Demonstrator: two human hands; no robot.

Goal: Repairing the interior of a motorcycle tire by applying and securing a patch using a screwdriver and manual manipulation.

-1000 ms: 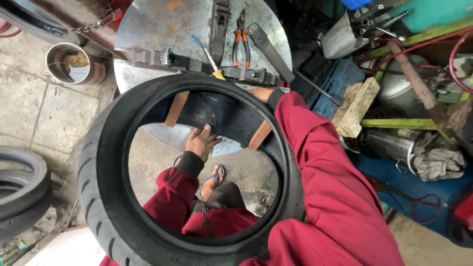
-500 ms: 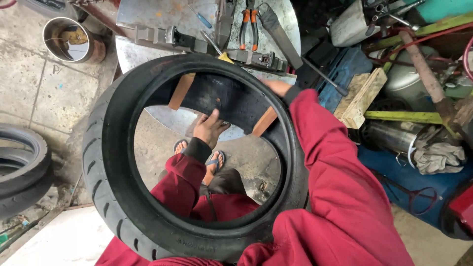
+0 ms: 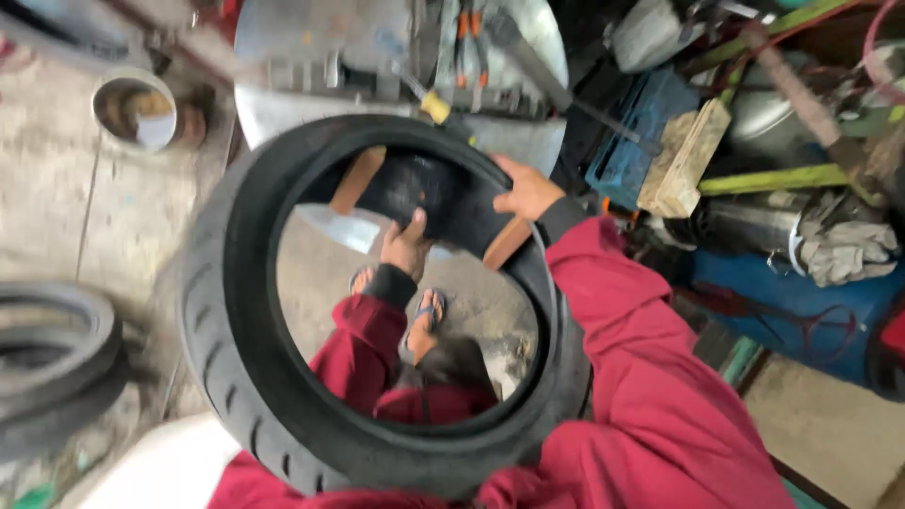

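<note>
So tyre (image 3: 377, 311) upright; L hand (image 3: 405, 247) flat on inner liner, R hand (image 3: 528, 191) gripping far bead just right of it.

A large black rubber tyre (image 3: 283, 377) stands upright against the person's red-sleeved body. The left hand (image 3: 405, 247) reaches through its opening and presses the inner wall — the right hand (image 3: 528, 191) grips the upper rim from outside. Behind it stands a round grey metal table (image 3: 302, 47) — blurred tools lie there.
</note>
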